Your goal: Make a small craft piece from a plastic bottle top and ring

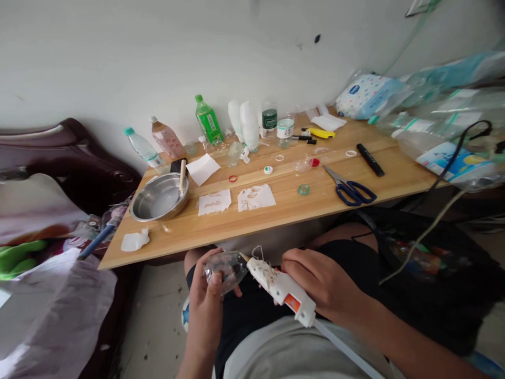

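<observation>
My left hand (pixel 207 300) is wrapped round a clear plastic bottle piece (pixel 226 271), held over my lap in front of the table edge. A white hot glue gun (pixel 276 284) is gripped by my right hand (pixel 315 279), with its nozzle pointing left at the rim of the clear piece. Whether the nozzle touches the plastic I cannot tell. Dried glue strings and brown residue cling to the front of the gun. A glue stick (pixel 347 350) sticks out of its rear end. The fingers round the gun's handle are partly hidden behind it.
On the wooden table (pixel 189 234) stand a steel bowl (pixel 152 202) with a brush, a green bottle (pixel 209 121) and two white bottle shapes (pixel 249 126). Blue-handled scissors (pixel 351 190) and a black marker (pixel 370 159) lie right. Several plastic bottles (pixel 445 118) crowd the right side.
</observation>
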`<state>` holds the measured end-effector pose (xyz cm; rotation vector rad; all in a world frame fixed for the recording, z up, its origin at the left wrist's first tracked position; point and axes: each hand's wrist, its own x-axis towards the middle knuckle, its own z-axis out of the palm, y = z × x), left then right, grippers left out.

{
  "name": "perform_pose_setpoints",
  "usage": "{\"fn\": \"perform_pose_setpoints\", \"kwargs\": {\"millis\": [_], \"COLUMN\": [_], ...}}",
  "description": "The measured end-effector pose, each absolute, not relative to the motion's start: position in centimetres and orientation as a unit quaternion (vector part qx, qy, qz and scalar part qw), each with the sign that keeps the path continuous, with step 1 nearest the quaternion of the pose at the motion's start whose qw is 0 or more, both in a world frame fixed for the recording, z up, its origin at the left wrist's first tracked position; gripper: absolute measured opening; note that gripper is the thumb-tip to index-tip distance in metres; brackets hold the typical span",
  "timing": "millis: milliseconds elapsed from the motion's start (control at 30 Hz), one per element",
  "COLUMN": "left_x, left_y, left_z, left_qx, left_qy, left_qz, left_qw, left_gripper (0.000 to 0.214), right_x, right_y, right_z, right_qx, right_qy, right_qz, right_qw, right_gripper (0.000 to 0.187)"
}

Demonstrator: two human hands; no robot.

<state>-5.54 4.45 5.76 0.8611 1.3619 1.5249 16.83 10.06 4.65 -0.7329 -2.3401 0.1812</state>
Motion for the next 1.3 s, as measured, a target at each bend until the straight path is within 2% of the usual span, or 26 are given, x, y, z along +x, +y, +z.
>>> {"fn": "perform_pose_setpoints", "kwargs": {"millis": [333,1000,1300], "left_x": [-5.78,-6.10,-6.04], "left_y": [4.50,4.32,4.32], "left_z": [5.50,4.96,4.88], "left_qx": [0.352,0.355,0.380], "left_qy": [0.534,0.571,0.581], "left_qz": [0.615,0.603,0.603], "left_qw": [0.461,0.429,0.394], "left_gripper": [0.044,0.056,0.053], "right_x": [16.71,17.05,17.13], "right_y": [10.15,9.95,9.84], "right_z": [4.53,5.28,5.17], "right_qx": [-0.284,-0.294,-0.299], "right_qy": [-0.901,-0.903,-0.904], "right_qz": [0.067,0.058,0.058], "right_qw": [0.321,0.308,0.300], "right_gripper": [0.016,0.021,0.025]}}
